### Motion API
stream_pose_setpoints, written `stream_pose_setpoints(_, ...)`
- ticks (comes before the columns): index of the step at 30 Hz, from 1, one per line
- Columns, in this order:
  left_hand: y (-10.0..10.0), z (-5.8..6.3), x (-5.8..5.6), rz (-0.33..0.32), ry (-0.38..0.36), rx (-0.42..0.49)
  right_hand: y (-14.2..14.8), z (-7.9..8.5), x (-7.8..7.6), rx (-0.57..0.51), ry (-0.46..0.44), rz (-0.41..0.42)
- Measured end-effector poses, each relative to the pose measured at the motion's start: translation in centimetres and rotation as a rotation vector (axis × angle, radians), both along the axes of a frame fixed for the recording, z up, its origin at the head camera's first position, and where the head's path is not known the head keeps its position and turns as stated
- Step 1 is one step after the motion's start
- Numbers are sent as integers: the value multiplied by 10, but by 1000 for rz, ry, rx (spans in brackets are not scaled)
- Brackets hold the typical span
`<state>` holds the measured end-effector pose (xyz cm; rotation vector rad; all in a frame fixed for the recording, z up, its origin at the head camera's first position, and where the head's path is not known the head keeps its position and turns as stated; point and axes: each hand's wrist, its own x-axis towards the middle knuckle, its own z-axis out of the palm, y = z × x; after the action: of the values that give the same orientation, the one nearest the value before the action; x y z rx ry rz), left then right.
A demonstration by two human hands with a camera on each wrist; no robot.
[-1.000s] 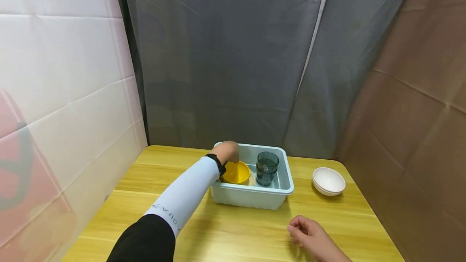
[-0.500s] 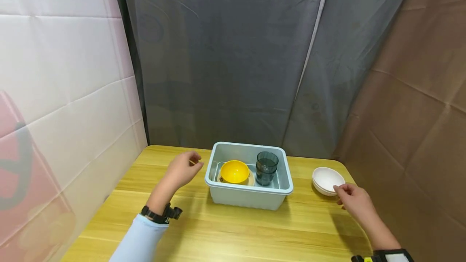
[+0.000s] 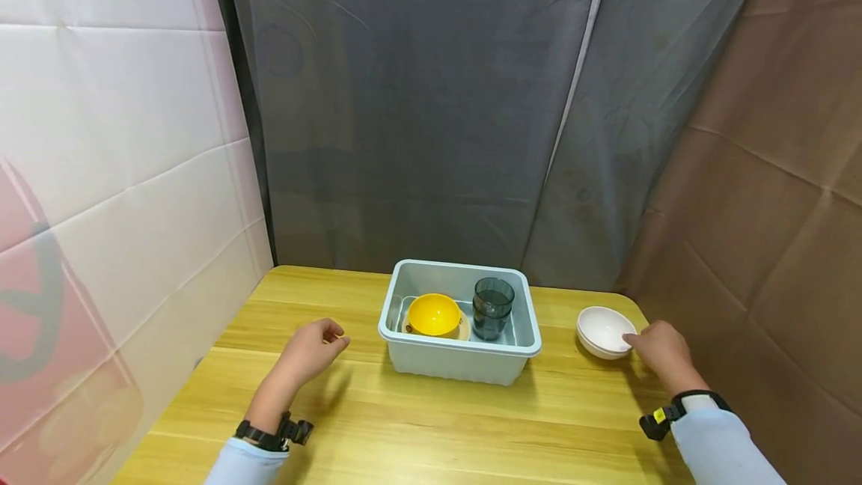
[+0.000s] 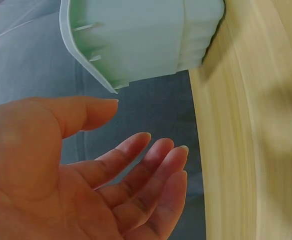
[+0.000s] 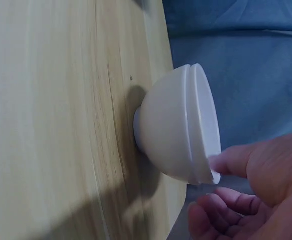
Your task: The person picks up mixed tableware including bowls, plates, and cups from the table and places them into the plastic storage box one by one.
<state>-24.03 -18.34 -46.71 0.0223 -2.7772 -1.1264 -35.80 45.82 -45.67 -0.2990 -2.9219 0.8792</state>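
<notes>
Two white bowls (image 3: 604, 329), nested one in the other, stand upright on the table at the right. My right hand (image 3: 663, 354) is at their right rim. In the right wrist view its thumb (image 5: 231, 159) reaches over the rim into the upper bowl (image 5: 206, 115), while the loosely curled fingers (image 5: 218, 210) lie outside, with a gap to the bowl wall. My left hand (image 3: 311, 350) hovers over the table left of a pale blue plastic basin (image 3: 458, 365). Its thumb and fingers are apart and hold nothing in the left wrist view.
Inside the basin, a yellow bowl (image 3: 434, 314) sits on a beige plate (image 3: 465, 329), beside stacked dark clear cups (image 3: 492, 313). The wooden table (image 3: 431, 432) ends at a grey curtain (image 3: 417, 133) behind; a brown cloth (image 3: 761, 208) hangs close on the right.
My left hand has come out of the basin and moved left and toward me. The right hand has moved from the front of the table to the rim of the white bowls.
</notes>
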Motion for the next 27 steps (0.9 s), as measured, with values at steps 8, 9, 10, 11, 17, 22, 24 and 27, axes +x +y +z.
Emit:
stream_pose_setpoints(8,0,3,0,7,-19,5,-11,7,-9,-23,-72,-64)
stream_pose_setpoints(9,0,3,0,7,-21,4,-12,7,-8,-24,-77,-69)
stream_pose_setpoints(10,0,3,0,7,-21,4,-12,6,-8,-30,-81,-75)
stream_pose_setpoints(11,-1,2,0,7,-20,3,-13,6,-8,-36,-82,-78)
stream_pose_setpoints(17,-2,-1,2,-3,-20,11,-12,3,-8,-63,-62,-90)
stream_pose_setpoints(22,-4,-2,4,-5,-31,34,-12,5,-11,-79,-55,-106)
stream_pose_setpoints(24,-5,-2,5,-6,-32,41,-10,5,-13,-90,-58,-108)
stream_pose_setpoints(27,-7,-3,6,-8,-37,46,-8,6,-14,-127,-57,-100)
